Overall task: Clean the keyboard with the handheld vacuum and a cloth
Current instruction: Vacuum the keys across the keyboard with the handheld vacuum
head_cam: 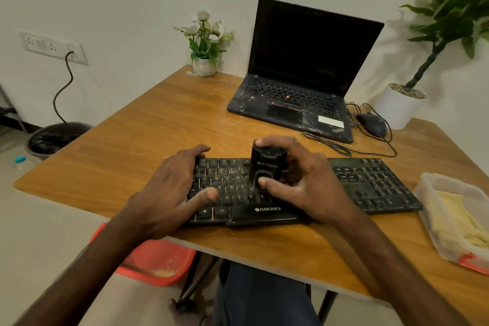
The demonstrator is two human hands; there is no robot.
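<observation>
A dusty black keyboard (375, 182) lies along the near edge of the wooden table (158, 119). My right hand (307, 180) grips a small black handheld vacuum (266, 164), held upright with its lower end down on the keys near the keyboard's middle. My thumb sits on the vacuum's front and my fingers wrap its top and back. My left hand (174, 185) holds the keyboard's left end, fingers curled over the far edge and thumb lying on the keys. A yellow cloth (457, 217) lies inside a clear plastic box at the right.
A dusty open laptop (299, 79) stands at the back, a wired mouse (371, 124) and cables beside it. A small flower pot (203, 66) is at the far corner. The clear box (434, 180) sits on the table's right edge. A red tray (158, 262) lies on the floor below.
</observation>
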